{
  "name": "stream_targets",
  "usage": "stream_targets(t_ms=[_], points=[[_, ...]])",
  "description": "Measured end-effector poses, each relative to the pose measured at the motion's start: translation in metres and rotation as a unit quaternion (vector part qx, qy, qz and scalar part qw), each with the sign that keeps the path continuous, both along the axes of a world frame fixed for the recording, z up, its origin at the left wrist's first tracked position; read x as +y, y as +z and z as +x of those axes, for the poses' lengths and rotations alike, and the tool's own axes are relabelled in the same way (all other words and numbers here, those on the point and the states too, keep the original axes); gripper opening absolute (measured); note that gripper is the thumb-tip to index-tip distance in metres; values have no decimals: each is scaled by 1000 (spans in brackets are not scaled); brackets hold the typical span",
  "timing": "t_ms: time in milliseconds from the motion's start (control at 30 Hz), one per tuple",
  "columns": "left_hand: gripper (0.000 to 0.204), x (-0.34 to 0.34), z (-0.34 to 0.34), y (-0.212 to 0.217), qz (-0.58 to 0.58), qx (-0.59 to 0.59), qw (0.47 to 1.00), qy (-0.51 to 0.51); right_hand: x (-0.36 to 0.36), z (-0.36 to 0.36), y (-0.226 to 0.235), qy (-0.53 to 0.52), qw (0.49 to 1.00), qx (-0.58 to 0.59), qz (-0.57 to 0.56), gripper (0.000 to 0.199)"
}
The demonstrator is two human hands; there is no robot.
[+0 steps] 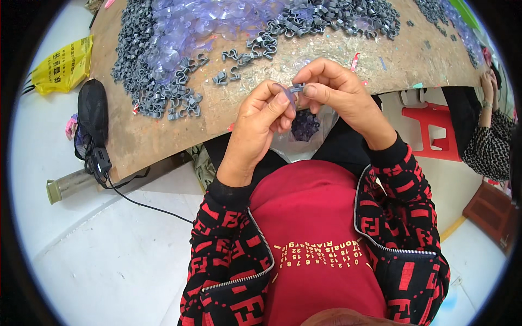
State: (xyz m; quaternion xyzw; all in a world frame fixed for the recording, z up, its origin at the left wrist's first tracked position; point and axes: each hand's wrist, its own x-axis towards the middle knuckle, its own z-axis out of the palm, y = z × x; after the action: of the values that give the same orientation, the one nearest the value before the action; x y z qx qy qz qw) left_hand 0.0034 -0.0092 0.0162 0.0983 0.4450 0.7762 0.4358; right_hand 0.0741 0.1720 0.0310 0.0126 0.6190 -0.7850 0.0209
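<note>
A: Left to right, quick. What's there?
B: Crumpled yellow plastic bag [60, 65], long black fabric pouch [92, 111], then the worn brown wooden counter [212, 104]. On it, a heap of small grey plastic clips [144, 60] runs around a heap of clear, violet-tinted suction cups [185, 27].

A: Hands?
B: Left hand [261, 111]: thumb and fingers pinching one thin, round, violet-tinted plastic suction cup [290, 99]. Just right of it, one small grey plastic clip [298, 87], pinched by thumb and index of the right hand [340, 98]. Both held in the air by the counter's near edge, above a translucent plastic bag [328, 122] in the lap.

A: Step, and how to do it well?
B: Probably mating clip to cup. I'd grip the disc by its rim, keep fingertips off the join, line up the centres, press straight. Skewed pressure could bend the soft disc.

A: Orientation?
B: Cup's nearly edge-on: long visible line slopes upper left to lower right, one side facing the right hand. Clip's long axis lies roughly sideways, right end slightly higher. Which way its opening points, can't tell; fingers cover it. Whether they're locked together, can't tell either.
</note>
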Motion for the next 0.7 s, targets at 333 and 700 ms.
stream_targets(t_ms=[333,700], points=[[11,0,-2,-2,95,-62,992,-47,-6,1,5,-9,996,80,27,19],[12,1,4,2,55,-14,998,-14,-4,1,-11,-32,981,5,-192,23]])
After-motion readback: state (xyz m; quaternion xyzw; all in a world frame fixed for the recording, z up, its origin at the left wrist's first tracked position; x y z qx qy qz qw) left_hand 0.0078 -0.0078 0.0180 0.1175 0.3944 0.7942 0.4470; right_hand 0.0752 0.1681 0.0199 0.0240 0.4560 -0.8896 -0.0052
